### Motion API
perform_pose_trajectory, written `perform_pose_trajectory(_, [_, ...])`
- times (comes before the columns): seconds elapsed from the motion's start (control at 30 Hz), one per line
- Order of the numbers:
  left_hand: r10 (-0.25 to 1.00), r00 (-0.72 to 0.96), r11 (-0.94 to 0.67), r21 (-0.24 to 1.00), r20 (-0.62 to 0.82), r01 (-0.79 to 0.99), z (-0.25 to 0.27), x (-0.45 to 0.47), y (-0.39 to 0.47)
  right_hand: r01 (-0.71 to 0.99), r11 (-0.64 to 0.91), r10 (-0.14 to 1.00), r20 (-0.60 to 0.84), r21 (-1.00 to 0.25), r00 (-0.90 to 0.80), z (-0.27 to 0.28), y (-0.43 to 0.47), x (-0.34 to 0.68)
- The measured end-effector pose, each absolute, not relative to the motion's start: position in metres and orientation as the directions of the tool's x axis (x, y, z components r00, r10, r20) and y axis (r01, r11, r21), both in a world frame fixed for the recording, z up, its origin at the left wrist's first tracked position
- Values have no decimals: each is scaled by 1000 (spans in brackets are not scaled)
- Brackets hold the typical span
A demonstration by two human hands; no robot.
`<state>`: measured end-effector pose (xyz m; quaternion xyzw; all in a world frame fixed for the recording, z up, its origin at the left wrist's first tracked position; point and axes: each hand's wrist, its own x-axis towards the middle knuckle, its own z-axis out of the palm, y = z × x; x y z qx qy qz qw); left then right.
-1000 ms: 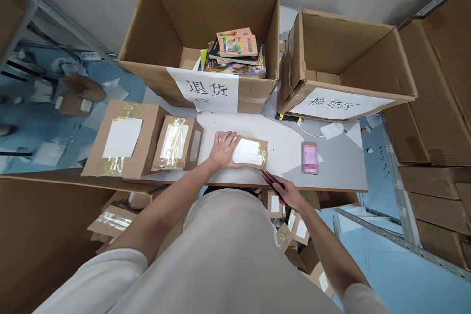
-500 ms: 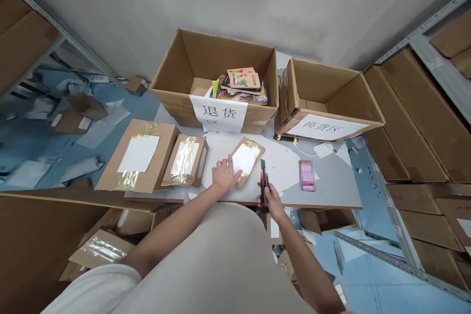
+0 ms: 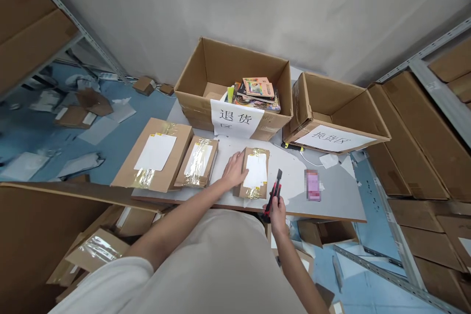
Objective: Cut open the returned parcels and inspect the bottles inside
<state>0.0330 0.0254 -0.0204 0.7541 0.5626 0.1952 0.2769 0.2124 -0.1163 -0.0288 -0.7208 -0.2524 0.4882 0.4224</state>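
Note:
In front of me a small taped cardboard box (image 3: 256,171) with a white label lies on the table. My left hand (image 3: 234,170) grips its left side, thumb over the label edge and fingers along the side wall. Just right of this box, my right hand (image 3: 278,213) is wrapped round a red and black utility knife (image 3: 274,196). The knife's dark blade points up and away from me, apart from the box. Two more labelled, taped boxes sit to the left, a medium box (image 3: 197,161) and a larger box (image 3: 152,154).
Behind stand two open cartons with Chinese signs: the left carton (image 3: 196,108) holds several books (image 3: 257,91), the right carton (image 3: 300,108) is beside it. A blurred pink item (image 3: 313,185) and a yellow-black tool (image 3: 292,146) lie on the table (image 3: 342,196). Shelves with boxes flank both sides.
The small box has turned from slanted to nearly straight and moved slightly right. My left hand has shifted onto its left side. The knife now tilts more to the right.

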Motion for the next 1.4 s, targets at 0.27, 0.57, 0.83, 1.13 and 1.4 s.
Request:
perform_pose_trajectory(0.27, [935, 313, -150, 619, -164, 771, -18, 38, 86, -349, -437, 771, -545, -829, 329, -32, -129, 202])
perform_pose_trajectory(0.57, [989, 28, 53, 530, -144, 846, -27, 12, -26, -205, -417, 840, -461, -886, 286, -38, -47, 281])
perform_pose_trajectory(0.83, [743, 662, -597, 352, -97, 721, -16, 41, 28, 55, -538, 818, -504, -841, 279, -38, -110, 305])
perform_pose_trajectory(1.13, [752, 642, -578, 320, -148, 751, -22, 46, 21, 29, -605, 793, -598, -796, 113, -33, -122, 295])
perform_pose_trajectory(1.4, [780, 610, -538, 349, -138, 767, -21, 49, 18, 318, -627, 757, -653, -711, 31, -19, -127, 319])
